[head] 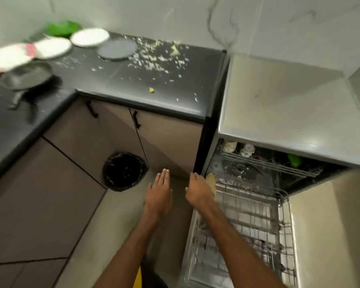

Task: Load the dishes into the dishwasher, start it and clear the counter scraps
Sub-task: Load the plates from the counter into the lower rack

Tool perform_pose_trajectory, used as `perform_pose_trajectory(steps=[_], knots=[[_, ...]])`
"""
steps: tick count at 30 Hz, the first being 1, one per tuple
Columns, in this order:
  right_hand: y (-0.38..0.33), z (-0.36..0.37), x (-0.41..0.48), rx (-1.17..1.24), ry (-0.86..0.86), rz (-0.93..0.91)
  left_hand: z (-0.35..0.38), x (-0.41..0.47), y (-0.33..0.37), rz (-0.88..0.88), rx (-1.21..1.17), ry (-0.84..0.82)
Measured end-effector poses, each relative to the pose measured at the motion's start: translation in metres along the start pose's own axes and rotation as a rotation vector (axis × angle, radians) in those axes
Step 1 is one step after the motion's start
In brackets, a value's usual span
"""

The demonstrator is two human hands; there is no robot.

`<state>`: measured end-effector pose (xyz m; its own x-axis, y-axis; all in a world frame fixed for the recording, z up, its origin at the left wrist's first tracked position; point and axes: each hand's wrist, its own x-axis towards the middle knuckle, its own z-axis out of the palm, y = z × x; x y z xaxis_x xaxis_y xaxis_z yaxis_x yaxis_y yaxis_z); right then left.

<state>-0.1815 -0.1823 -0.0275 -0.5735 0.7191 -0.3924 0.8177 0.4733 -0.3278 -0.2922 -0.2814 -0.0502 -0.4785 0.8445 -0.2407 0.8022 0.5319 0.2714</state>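
Right hand (197,189) grip closes on a tan plate (211,182) over the dishwasher's lower rack (249,221), ready for slotting; left hand (159,192) hangs flat, empty, beside the rack.

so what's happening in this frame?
A person stands at an open dishwasher with its lower rack pulled out. The right hand is at the rack's near corner, next to a tan plate standing there; whether it grips the plate is unclear. The left hand hovers open and empty over the floor. Plates, a grey plate and a pan wait on the counter, scraps still scattered. A lined bin sits below.
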Motion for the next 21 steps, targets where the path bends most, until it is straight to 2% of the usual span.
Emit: perform_pose_trajectory(steps=[5,11,16,21], knots=[[-0.093,-0.051,0.032,0.002,0.148,-0.060,-0.099,0.027,-0.045,0.017,0.020,0.180],[-0.225,-0.094,0.110,0.007,0.276,-0.152,-0.197,0.086,-0.163,0.009,0.006,0.282],[-0.320,-0.102,0.150,0.031,0.278,-0.198,-0.256,0.115,-0.248,-0.074,0.052,0.275],[-0.370,-0.118,0.182,0.009,0.263,-0.217,-0.297,0.143,-0.286,-0.130,-0.003,0.307]])
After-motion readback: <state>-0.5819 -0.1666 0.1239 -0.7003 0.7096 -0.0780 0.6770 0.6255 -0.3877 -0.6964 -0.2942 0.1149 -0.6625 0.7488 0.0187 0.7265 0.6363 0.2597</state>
